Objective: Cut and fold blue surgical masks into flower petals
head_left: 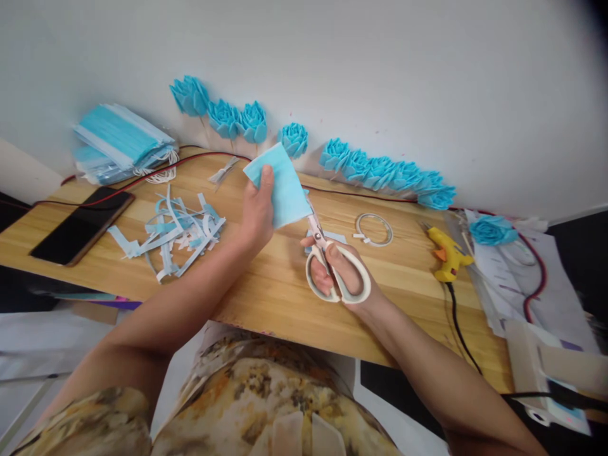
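Observation:
My left hand pinches a light blue piece of mask fabric and holds it up above the wooden table. My right hand has its fingers through the white handles of a pair of scissors. The scissor blades reach the lower right edge of the fabric. A small blue offcut lies on the table just behind the scissors.
A pile of cut mask strips lies left of my hands, with a black phone and a stack of face masks further left. Blue fabric flowers line the wall. A tape roll and yellow glue gun sit right.

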Demonstrator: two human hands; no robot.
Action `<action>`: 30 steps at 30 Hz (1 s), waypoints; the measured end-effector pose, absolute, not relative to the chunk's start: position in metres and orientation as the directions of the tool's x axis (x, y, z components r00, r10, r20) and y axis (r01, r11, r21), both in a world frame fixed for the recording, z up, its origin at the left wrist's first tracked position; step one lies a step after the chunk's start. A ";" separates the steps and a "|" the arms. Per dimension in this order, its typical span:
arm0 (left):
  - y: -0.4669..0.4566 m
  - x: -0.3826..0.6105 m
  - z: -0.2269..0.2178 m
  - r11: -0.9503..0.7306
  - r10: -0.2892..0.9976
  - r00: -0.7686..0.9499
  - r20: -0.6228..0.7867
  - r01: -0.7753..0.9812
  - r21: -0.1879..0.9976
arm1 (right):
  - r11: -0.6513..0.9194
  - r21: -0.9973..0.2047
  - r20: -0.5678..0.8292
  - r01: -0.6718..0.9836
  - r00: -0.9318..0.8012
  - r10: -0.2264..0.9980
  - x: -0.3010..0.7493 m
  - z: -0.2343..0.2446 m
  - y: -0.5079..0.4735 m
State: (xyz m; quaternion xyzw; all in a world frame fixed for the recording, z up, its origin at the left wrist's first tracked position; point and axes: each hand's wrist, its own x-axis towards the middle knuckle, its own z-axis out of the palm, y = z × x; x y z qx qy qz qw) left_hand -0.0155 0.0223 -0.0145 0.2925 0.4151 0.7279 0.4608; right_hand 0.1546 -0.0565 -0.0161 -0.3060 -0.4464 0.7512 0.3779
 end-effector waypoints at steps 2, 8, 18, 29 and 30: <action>0.021 -0.017 -0.011 -0.149 0.973 -0.227 0.029 -0.531 0.834 | -0.326 -0.892 -0.123 -0.312 -0.528 0.840 0.157 -0.018 -0.053; 0.018 -0.022 -0.007 0.054 0.990 0.137 0.029 -0.571 0.819 | -0.284 -0.894 -0.070 -0.348 -0.517 0.853 0.162 -0.016 -0.046; 0.026 -0.025 -0.012 -0.038 0.999 0.011 0.052 -0.533 0.845 | -0.250 -0.924 -0.060 -0.288 -0.537 0.841 0.167 -0.012 -0.042; 0.024 -0.025 -0.011 -0.083 0.996 -0.004 0.090 -0.419 0.904 | -0.169 -0.952 0.035 -0.257 -0.637 0.770 0.174 -0.005 -0.037; 0.024 -0.025 -0.011 -0.082 0.996 -0.007 0.087 -0.411 0.908 | -0.174 -0.950 0.030 -0.259 -0.631 0.776 0.175 -0.005 -0.036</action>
